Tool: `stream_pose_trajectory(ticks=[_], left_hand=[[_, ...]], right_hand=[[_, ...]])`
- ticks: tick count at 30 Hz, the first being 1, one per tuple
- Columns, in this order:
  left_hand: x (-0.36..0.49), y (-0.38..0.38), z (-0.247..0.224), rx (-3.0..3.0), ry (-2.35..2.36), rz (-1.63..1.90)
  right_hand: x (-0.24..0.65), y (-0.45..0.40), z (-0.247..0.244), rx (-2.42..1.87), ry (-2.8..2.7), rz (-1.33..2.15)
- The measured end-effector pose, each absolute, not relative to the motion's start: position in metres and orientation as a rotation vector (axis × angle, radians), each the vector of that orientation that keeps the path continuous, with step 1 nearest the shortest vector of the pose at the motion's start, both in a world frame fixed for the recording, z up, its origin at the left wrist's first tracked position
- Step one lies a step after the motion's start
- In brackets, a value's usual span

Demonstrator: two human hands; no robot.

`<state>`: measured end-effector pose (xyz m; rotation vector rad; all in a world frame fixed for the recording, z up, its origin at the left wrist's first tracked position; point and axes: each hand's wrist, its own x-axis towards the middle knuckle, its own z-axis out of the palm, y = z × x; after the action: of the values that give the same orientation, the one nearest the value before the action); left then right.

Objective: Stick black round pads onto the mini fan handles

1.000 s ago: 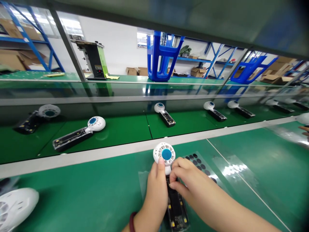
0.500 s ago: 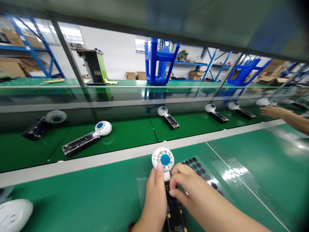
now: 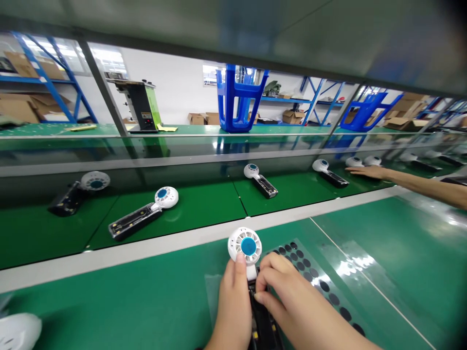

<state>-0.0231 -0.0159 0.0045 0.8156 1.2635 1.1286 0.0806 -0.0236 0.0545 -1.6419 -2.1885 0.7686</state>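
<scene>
A white round-headed device [image 3: 251,272] with a blue disc at its centre and a black open handle stands out at the lower middle. My left hand [image 3: 235,301] wraps round its neck and handle from the left, thumb on the white head. On the right side my right hand [image 3: 279,282] pinches at the top of the black handle; anything between those fingertips is hidden. Beneath and beside my right forearm lies a clear sheet with rows of black round stickers [image 3: 324,286].
Several similar devices [image 3: 268,184] lie on the green belt [image 3: 204,199] behind a pale rail [image 3: 146,247]. At the right, another person's hand [image 3: 372,171] reaches over the belt. A white rounded part [image 3: 20,329] sits at lower left. Blue stools [image 3: 241,90] stand behind.
The nearer belt devices have shifted right. The other person's hand has moved left over the belt, beside two white heads. My hands keep nearly the same hold, and more black stickers show.
</scene>
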Motion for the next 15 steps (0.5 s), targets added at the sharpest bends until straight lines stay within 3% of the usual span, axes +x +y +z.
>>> stream_pose_trajectory(ticks=[10, 15], left_hand=[[-0.024, -0.017, 0.006, 0.840, 1.283, 1.096], [-0.023, -0.019, -0.001, 0.787, 1.236, 1.073]], right_hand=[[0.085, -0.029, 0.040, -1.595, -2.060, 0.790], [0.090, -0.028, 0.030, -1.599, -1.724, 1.157]])
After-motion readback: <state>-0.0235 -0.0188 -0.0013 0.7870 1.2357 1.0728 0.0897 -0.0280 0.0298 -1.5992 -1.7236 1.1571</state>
